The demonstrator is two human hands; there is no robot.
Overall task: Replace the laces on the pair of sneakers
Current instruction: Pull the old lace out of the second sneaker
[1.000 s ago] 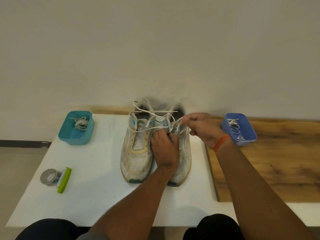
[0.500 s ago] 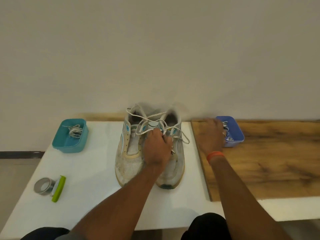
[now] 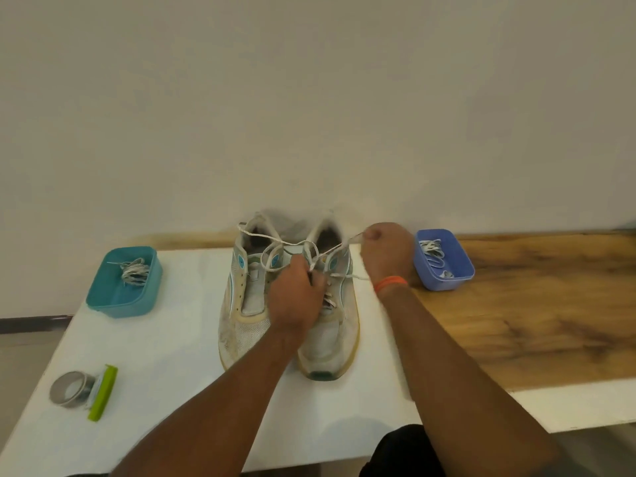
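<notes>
Two worn sneakers stood side by side on the white counter (image 3: 165,366), toes toward the person and heels to the wall, likely set so that both tongues faced up and both hands could work the eyelets from above. The left sneaker (image 3: 246,304) showed an open throat with only a loose loop of lace near its collar; the right sneaker (image 3: 335,325) was the one being handled.

The left hand (image 3: 297,299) bore down across the gap between the pair, its fingers curled over the right sneaker's throat. That grip was closed on the shoe and seemingly on the lace where it crossed there, probably to pin the shoe while the other hand pulled. The right hand (image 3: 387,251) was held up and out beside the right sneaker's collar, its grip closed to a pinch on the end of the white lace (image 3: 339,247), which ran taut from the fingers back to the eyelets. Whether that lace was being drawn out or threaded in could not be told.

The teal tub (image 3: 113,301) at the left held a bundle of laces, the blue tub (image 3: 447,282) on the wooden board (image 3: 533,321) at the right held more; sorting old from new would explain the split. The tape roll (image 3: 70,390) with its green holder lay near the front left corner.
</notes>
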